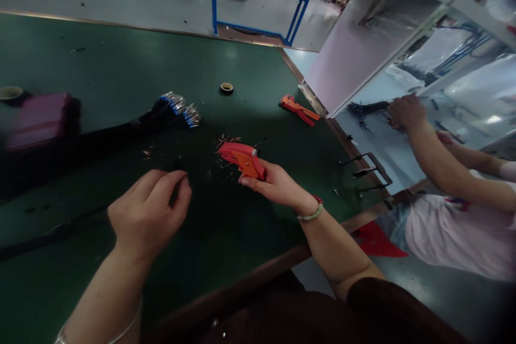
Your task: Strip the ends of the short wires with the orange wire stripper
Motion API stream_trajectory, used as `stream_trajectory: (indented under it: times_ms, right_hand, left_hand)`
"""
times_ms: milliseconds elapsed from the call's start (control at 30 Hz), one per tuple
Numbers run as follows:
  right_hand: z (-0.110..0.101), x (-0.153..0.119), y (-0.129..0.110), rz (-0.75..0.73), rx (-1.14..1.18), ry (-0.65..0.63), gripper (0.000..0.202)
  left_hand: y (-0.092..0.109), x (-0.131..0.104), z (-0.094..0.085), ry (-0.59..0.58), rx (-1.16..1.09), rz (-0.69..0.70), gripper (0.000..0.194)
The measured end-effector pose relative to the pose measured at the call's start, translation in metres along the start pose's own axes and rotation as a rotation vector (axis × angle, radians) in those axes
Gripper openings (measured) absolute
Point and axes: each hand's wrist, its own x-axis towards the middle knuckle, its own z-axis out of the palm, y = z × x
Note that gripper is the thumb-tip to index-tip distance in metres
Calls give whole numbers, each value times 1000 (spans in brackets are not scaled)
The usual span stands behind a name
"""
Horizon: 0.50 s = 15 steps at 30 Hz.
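My right hand [278,185] is wrapped round the handles of a red and orange wire stripper [241,157], its head pointing left over a scatter of copper wire clippings [226,141]. To its left, my left hand [147,209] is closed, thumb and fingertips together; what they pinch is hidden. A thin black cable [60,231] runs across the bench toward that hand and passes out of sight behind it. Beyond lies a bundle of black cables [133,124], its ends fanned out with blue and silver tips [179,107].
On the green bench [133,59] lie a second wire stripper [299,110], a tape roll [226,88] and a pink block [40,118]. A black metal frame [373,172] sits by the right edge. A co-worker's hands [407,113] handle dark cables at the adjoining table.
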Motion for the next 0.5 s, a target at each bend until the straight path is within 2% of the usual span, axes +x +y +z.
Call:
stream_trajectory:
  times_ms: [200,333,400,500]
  right_hand:
    - [7,4,8,-93,-24,57,35]
    - [10,4,11,-188,-53,50,26]
    - [11,2,10,-178,50,21,28]
    - [12,-1,3,-93,389,-88,41]
  left_hand:
    - [4,-1,6,-2,-68,-21,11]
    - [5,-1,6,-8,-139,-64,9]
    - [5,0,6,13,-151,-56,10]
    - [5,1,5,53,-160,-34,11]
